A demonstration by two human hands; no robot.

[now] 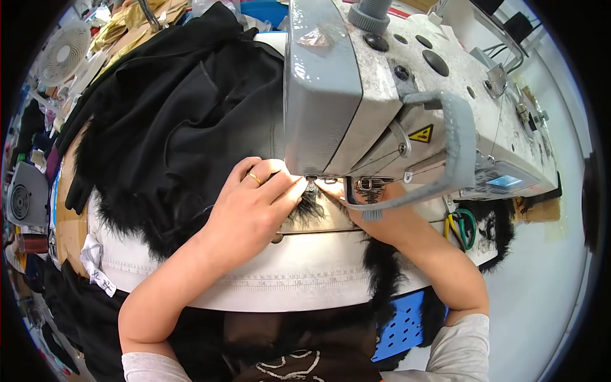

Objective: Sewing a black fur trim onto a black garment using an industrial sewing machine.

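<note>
A black garment [210, 121] with fluffy fur edging lies bunched on the left of the sewing machine bed and runs in under the machine head. Beside the needle, my left hand [251, 207], with a ring on one finger, is closed, fingertips pinching the black fur trim [309, 205] at the presser foot. From the other side my right hand [375, 207] reaches in to the same spot; its fingertips press on the trim, while the grey guard hides most of its fingers. The sewing machine [375, 95] stands directly over both hands.
Yellow-and-green-handled scissors [463, 228] lie right of my right forearm, near more black fur [499, 232]. A fur strip [382, 274] hangs over the table's front edge above a blue perforated piece [401, 325]. A white cloth label [97, 267] rests at the left. A fan [63, 54] stands far left.
</note>
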